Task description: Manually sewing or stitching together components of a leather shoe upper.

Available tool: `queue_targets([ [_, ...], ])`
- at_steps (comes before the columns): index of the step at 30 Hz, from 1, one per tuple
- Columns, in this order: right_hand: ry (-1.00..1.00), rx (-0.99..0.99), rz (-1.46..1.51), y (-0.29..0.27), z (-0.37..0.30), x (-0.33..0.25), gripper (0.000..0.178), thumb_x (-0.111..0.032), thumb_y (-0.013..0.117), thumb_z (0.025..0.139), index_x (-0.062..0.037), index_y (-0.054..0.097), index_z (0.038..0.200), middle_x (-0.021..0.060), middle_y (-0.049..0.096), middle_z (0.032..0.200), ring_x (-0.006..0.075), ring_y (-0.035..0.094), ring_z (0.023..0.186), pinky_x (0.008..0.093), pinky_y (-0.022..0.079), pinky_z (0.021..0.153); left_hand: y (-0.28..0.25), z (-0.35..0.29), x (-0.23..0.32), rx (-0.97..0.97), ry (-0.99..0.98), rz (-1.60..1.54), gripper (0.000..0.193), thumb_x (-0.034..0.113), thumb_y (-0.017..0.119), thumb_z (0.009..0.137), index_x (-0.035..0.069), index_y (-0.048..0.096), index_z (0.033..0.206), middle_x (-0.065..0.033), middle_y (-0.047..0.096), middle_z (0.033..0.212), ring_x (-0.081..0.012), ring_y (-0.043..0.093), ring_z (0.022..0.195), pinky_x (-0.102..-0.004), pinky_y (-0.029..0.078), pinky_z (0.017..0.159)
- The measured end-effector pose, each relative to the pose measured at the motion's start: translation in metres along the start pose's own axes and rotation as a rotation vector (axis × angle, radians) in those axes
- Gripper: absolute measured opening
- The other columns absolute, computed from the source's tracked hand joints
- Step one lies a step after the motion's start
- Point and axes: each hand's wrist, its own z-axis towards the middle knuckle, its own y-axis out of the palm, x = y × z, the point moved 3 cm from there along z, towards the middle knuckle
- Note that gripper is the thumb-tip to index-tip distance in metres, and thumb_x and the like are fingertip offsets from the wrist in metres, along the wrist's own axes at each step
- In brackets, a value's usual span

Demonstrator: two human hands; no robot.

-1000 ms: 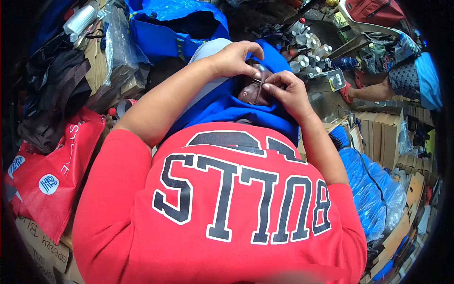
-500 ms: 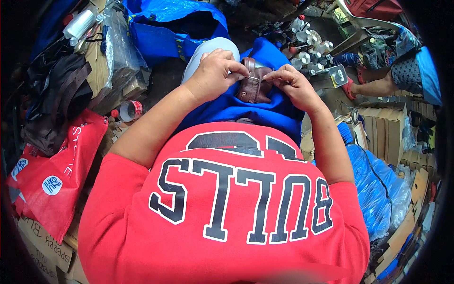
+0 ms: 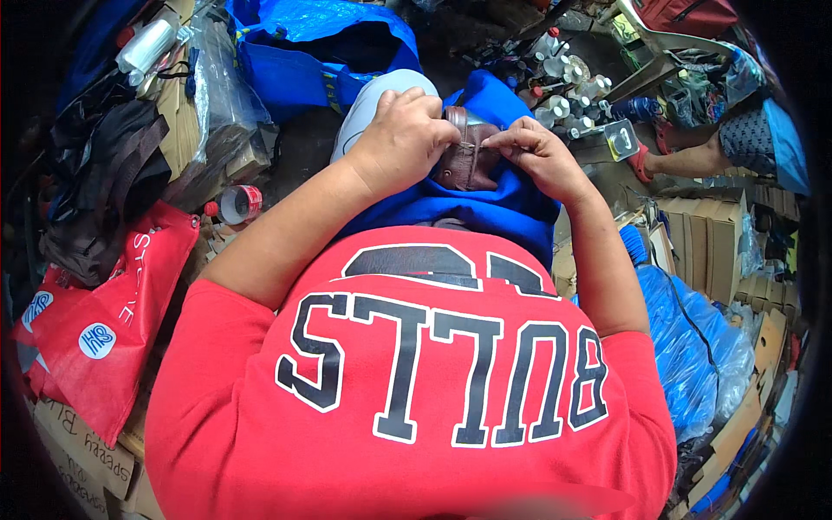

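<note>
On the blue cloth (image 3: pixel 520 204) over my lap rests a brown leather item (image 3: pixel 469 166) that looks like a shoe, with a small eyelet on its side. A thin pale thread (image 3: pixel 469 146) runs across it between my hands. My left hand (image 3: pixel 406 130) is closed, thumb and fingers pinched at the thread's left side, just beside the leather. My right hand (image 3: pixel 533 154) pinches the thread at the other side with thumb and forefinger, its other fingers curled. Both fingertips nearly touch the leather, and the left ones are partly hidden by the hand.
A blue bag (image 3: pixel 321 61) gapes open ahead. To the left are a plastic bottle (image 3: pixel 236 204) and a red bag (image 3: pixel 108 321). Several small bottles (image 3: pixel 563 87) stand ahead right, near another person's leg (image 3: pixel 689 163). Cardboard (image 3: pixel 706 234) and blue plastic bundles (image 3: pixel 676 347) lie at right.
My left hand has turned slightly, its fingers curling further in, and has shifted a little right. The thread looks slacker and more bunched over the leather. My right hand has barely moved.
</note>
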Motion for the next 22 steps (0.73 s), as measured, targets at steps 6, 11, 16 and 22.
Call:
queue_targets([
  [6, 0.018, -0.04, 0.032, -0.002, -0.003, 0.0, 0.028, -0.001, 0.061, 0.081, -0.0138, 0.071, 0.104, 0.0015, 0.051, 0.08, 0.0124, 0.05, 0.079, 0.0233, 0.042, 0.074, 0.009, -0.001, -0.012, -0.071, 0.058, -0.181, 0.02, 0.008, 0.069, 0.073, 0.018, 0.072, 0.09, -0.0017, 0.054, 0.077, -0.0226, 0.052, 0.082, -0.036, 0.038, 0.079],
  [11, 0.111, -0.029, 0.13, 0.003, -0.001, -0.001, 0.025, -0.006, 0.064, 0.082, -0.0137, 0.07, 0.105, 0.0016, 0.056, 0.083, 0.012, 0.052, 0.082, 0.0233, 0.043, 0.076, 0.015, -0.001, -0.038, -0.202, -0.053, -0.33, 0.027, 0.005, 0.07, 0.073, 0.019, 0.073, 0.095, -0.002, 0.056, 0.076, -0.0213, 0.053, 0.081, -0.0339, 0.04, 0.078],
  [16, -0.007, 0.072, 0.039, 0.012, -0.001, 0.017, 0.026, -0.009, 0.069, 0.079, -0.0144, 0.071, 0.105, 0.0014, 0.061, 0.081, 0.0124, 0.052, 0.081, 0.0247, 0.043, 0.075, 0.03, -0.002, -0.041, -0.157, -0.077, -0.476, 0.022, 0.004, 0.072, 0.07, 0.015, 0.073, 0.09, -0.004, 0.06, 0.072, -0.0212, 0.055, 0.076, -0.0326, 0.043, 0.073],
  [22, 0.105, 0.131, 0.09, 0.024, -0.001, 0.011, 0.028, -0.01, 0.071, 0.078, -0.0095, 0.069, 0.106, 0.0047, 0.066, 0.096, 0.0144, 0.054, 0.09, 0.0268, 0.043, 0.086, 0.033, -0.001, -0.027, -0.151, -0.234, -0.464, 0.026, 0.014, 0.077, 0.066, 0.011, 0.071, 0.091, -0.0073, 0.068, 0.082, -0.021, 0.059, 0.078, -0.0329, 0.045, 0.074],
])
